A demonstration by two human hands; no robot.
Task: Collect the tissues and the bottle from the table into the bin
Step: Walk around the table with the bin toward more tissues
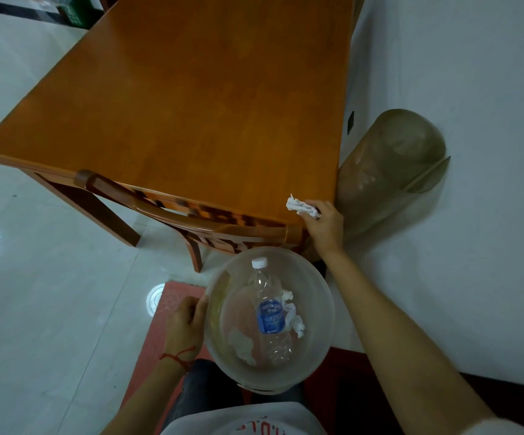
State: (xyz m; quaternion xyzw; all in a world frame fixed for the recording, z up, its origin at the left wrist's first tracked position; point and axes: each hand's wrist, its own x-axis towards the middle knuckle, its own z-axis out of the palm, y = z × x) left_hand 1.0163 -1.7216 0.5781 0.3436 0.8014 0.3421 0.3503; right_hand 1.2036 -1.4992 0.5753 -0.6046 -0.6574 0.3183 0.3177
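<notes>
Bin (220, 296) translucent; its far side blurs into the chair (172, 211) back. Inside — one bottle (270, 315), two tissues (292, 312), the second pale and indistinct. Left hand (185, 321) grips the rim. Right hand (325, 227) pinches one crumpled tissue (301, 207) at the table (191, 105) corner; rest of the top is bare.

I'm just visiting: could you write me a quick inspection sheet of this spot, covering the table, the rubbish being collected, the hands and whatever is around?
Surface: wooden table, bare except at its near right corner.
Job's things: bottle and tissues lie in the clear bin; one crumpled tissue at the table corner.
Clutter: nothing seen.
Hands: left hand grips the bin rim; right hand pinches the crumpled tissue.
Cables: nothing seen.
Surroundings: wooden chair tucked under the table, a second, darker bin by the wall, pale tiled floor.
</notes>
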